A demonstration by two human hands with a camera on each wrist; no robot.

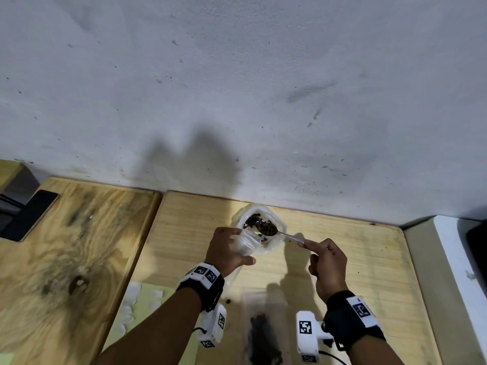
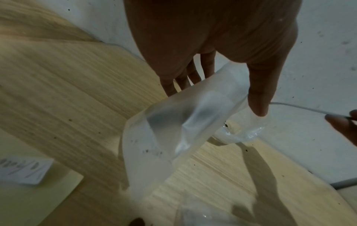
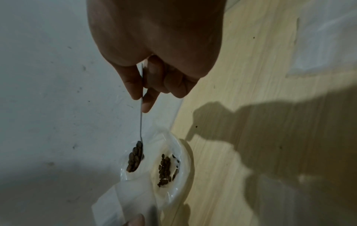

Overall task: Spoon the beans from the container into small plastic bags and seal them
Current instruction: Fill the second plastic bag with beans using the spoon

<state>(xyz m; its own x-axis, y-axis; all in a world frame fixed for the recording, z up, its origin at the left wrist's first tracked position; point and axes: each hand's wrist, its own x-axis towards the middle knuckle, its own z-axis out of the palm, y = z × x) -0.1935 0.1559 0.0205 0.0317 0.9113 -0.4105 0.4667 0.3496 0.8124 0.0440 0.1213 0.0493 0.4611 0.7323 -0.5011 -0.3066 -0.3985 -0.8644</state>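
Note:
My left hand [image 1: 229, 248] grips a small clear plastic bag [image 1: 243, 245] and holds its mouth open just over the white bean container [image 1: 276, 245] by the wall. The thumb [image 2: 258, 91] presses on the bag [image 2: 173, 130] near its rim. My right hand [image 1: 326, 262] pinches the handle of a metal spoon [image 1: 290, 236]. The spoon [image 3: 135, 157] is heaped with dark beans and sits at the bag's [image 3: 115, 198] mouth; I cannot tell whether it is inside. More beans [image 3: 165, 169] lie in the container [image 3: 186, 175].
A clear bag holding beans [image 1: 263, 327] lies on the wooden table [image 1: 355, 259] between my wrists, with a loose bean [image 1: 228, 301] beside it. A dark phone [image 1: 29, 217] lies far left. A pale green sheet [image 1: 142, 306] is at the front, a white object [image 1: 453, 259] at the right.

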